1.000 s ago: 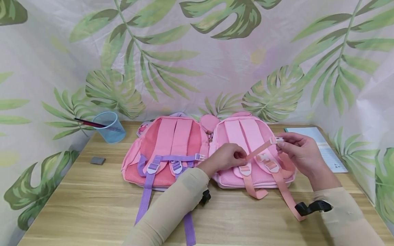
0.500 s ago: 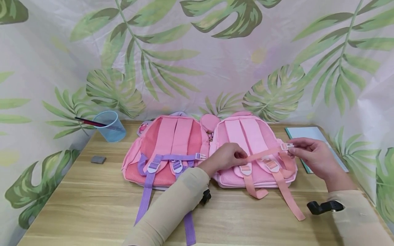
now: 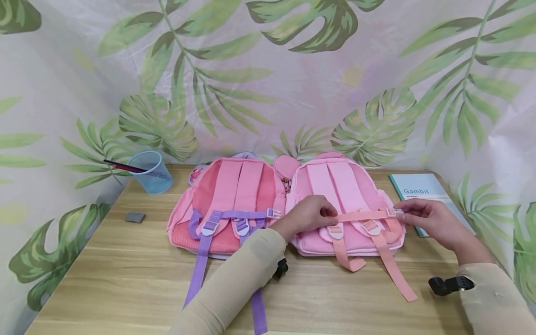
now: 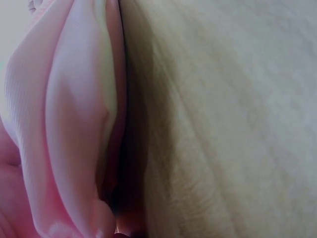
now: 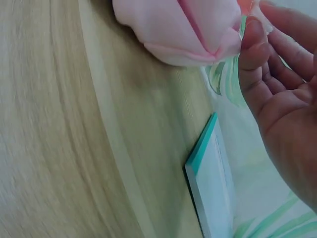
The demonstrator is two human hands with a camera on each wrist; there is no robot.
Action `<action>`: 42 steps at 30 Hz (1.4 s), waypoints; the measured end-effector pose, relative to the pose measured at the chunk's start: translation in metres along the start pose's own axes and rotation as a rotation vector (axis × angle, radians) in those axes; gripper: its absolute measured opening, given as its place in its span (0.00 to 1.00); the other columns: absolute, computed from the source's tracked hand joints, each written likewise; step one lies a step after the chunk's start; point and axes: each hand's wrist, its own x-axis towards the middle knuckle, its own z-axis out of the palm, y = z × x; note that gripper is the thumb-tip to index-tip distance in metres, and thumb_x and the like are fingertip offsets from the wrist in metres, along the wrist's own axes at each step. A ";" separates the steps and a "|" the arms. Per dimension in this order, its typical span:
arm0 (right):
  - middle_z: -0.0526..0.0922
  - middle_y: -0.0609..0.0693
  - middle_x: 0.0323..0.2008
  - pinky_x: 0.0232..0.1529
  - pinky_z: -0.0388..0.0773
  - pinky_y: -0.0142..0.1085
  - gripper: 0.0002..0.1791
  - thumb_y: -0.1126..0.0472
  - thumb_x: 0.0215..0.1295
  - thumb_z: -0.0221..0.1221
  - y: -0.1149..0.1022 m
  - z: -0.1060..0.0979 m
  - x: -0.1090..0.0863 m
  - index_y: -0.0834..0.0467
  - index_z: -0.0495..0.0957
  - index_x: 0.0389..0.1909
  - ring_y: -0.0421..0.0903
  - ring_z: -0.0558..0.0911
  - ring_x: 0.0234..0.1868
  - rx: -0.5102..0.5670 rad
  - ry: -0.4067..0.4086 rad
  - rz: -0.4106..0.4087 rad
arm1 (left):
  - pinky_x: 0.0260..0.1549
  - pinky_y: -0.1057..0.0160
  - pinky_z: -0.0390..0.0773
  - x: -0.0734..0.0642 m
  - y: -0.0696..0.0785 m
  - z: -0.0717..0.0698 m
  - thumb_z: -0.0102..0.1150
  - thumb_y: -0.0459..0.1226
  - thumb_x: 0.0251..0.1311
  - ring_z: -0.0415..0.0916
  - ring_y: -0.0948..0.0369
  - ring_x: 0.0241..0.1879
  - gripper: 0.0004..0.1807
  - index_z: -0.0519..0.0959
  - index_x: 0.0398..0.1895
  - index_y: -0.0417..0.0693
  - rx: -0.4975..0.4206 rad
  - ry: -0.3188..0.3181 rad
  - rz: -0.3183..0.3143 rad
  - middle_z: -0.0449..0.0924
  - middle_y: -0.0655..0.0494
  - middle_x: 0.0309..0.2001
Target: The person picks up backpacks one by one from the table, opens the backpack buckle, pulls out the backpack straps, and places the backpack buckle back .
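Two small pink backpacks lie side by side, straps up. Across the right backpack (image 3: 364, 172) runs a peach webbing strap (image 3: 360, 216), stretched flat between my hands. With curled fingers my left hand (image 3: 311, 215) pinches its left end. My right hand (image 3: 431, 218) pinches the white plastic buckle (image 3: 392, 212) at the strap's right end, just past the bag's side; the right wrist view shows thumb and fingertips together on it. On the left backpack (image 3: 228, 181) a purple strap (image 3: 240, 215) lies across, its white buckle (image 3: 274, 213) near my left wrist. The left wrist view shows mostly pink fabric.
Behind the right hand lies a booklet (image 3: 431, 186) with a teal edge. A blue mesh cup (image 3: 155, 174) holding pencils and a grey eraser (image 3: 135, 217) are at the left. Loose peach strap ends (image 3: 398, 274) hang over the wooden table (image 3: 335, 298).
My right hand has moved right and down with the buckle, bringing the peach strap from a slant to nearly level. The left hand has stayed in place. More of the booklet shows.
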 end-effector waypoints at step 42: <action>0.86 0.26 0.45 0.41 0.81 0.24 0.17 0.65 0.71 0.70 0.016 0.010 -0.002 0.68 0.86 0.57 0.25 0.80 0.42 -0.194 -0.033 0.062 | 0.45 0.73 0.76 -0.002 0.000 0.000 0.72 0.42 0.71 0.76 0.69 0.39 0.10 0.92 0.49 0.48 0.029 -0.010 0.005 0.86 0.57 0.40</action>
